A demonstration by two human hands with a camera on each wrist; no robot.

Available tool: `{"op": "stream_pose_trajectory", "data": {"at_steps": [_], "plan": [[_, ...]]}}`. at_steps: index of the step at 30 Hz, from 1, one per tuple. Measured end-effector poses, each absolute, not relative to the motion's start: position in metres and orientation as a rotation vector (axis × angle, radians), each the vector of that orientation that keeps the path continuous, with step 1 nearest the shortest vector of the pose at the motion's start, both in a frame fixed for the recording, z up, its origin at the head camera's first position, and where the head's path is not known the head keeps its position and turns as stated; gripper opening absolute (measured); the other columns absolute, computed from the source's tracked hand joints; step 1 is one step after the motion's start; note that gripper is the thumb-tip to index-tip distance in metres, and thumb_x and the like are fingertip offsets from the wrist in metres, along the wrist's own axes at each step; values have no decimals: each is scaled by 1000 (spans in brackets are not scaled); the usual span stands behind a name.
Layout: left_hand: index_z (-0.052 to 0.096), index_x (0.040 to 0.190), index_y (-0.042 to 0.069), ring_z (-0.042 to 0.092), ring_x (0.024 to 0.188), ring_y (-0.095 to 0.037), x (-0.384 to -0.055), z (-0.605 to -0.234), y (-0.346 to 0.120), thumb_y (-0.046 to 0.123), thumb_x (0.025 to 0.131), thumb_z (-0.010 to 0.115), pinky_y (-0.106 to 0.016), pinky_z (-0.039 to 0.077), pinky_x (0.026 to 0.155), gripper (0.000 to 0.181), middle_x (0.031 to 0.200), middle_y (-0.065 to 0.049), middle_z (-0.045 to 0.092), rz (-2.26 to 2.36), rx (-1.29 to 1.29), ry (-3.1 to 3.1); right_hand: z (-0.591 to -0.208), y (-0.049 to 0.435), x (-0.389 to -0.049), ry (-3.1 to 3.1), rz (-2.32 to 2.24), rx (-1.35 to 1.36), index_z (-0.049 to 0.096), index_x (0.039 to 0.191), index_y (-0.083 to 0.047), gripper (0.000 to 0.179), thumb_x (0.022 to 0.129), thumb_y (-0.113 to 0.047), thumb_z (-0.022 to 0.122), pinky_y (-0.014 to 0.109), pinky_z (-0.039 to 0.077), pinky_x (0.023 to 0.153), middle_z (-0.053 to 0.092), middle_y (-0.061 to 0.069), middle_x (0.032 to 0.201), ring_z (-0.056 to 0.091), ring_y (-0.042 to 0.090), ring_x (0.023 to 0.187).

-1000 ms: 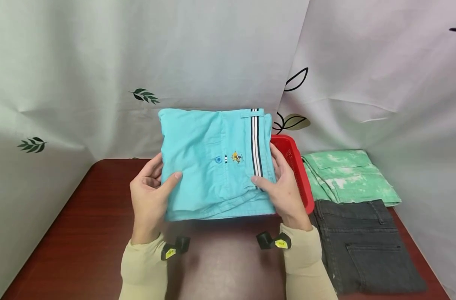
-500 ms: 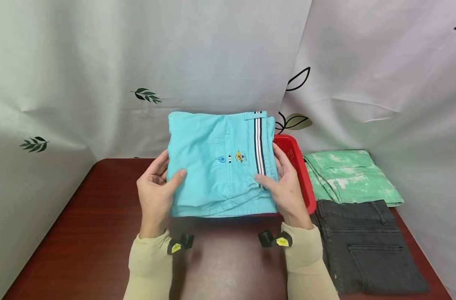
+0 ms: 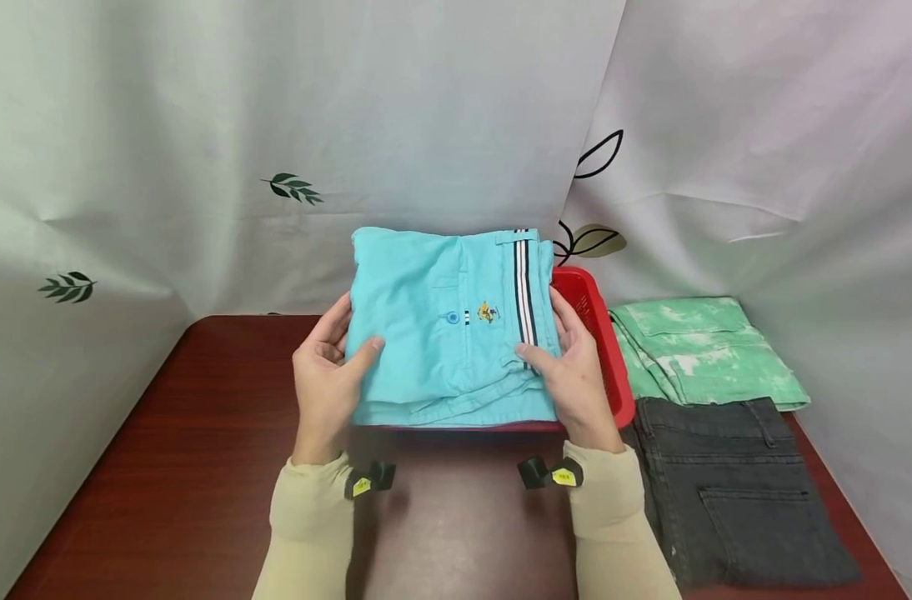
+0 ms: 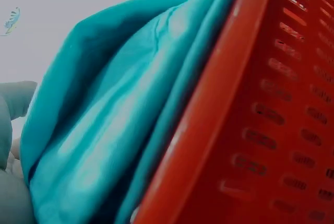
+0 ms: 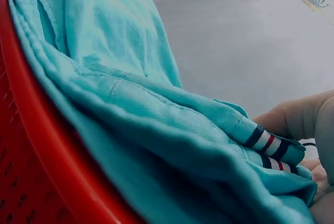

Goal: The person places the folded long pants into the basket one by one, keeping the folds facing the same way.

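1. White cloth (image 3: 441,108) with leaf pictures (image 3: 292,187) hangs behind a red-brown table (image 3: 163,467).
2. The left hand (image 3: 327,383) and right hand (image 3: 578,379) pinch the folded blue pants (image 3: 418,342) at both ends.
3. The blue pants are over the red basket (image 3: 615,367), near the table's back edge.
4. Green pants (image 3: 714,354) and black pants (image 3: 741,500) lie along the table's right edge.

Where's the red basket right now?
In the head view, the red basket peeks out right of the middle, mostly hidden by the blue pants. The green cloth lies just to its right.
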State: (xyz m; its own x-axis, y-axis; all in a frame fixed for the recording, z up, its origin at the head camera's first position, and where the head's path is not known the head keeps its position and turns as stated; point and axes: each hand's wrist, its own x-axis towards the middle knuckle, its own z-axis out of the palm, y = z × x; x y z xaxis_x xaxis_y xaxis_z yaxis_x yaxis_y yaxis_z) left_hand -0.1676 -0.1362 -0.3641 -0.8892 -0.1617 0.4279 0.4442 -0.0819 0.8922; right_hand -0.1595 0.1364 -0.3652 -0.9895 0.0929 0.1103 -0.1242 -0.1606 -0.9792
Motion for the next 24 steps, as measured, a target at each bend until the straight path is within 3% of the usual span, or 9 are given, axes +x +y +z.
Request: {"op": "stream_pose_trajectory", "data": {"at_steps": [18,24], "plan": [[52,147,10,60,121,-18,-178,-372,-125,-4,91,69,-25,50,96,60,136,0,61,-1919,-229,-1946,-365,133,-162,-2043,2138,-125,28,159,-17,77,93,2,65,31,51,96,41,-3,154,41,14,137],[50,148,9,55,127,-14,-182,-374,-122,-2,94,66,-31,45,104,57,142,-1,57,-1795,-180,-2080,-369,132,-163,-2080,2080,-161,29,159,-18,78,93,0,66,35,51,97,41,-4,154,42,15,137]]}}
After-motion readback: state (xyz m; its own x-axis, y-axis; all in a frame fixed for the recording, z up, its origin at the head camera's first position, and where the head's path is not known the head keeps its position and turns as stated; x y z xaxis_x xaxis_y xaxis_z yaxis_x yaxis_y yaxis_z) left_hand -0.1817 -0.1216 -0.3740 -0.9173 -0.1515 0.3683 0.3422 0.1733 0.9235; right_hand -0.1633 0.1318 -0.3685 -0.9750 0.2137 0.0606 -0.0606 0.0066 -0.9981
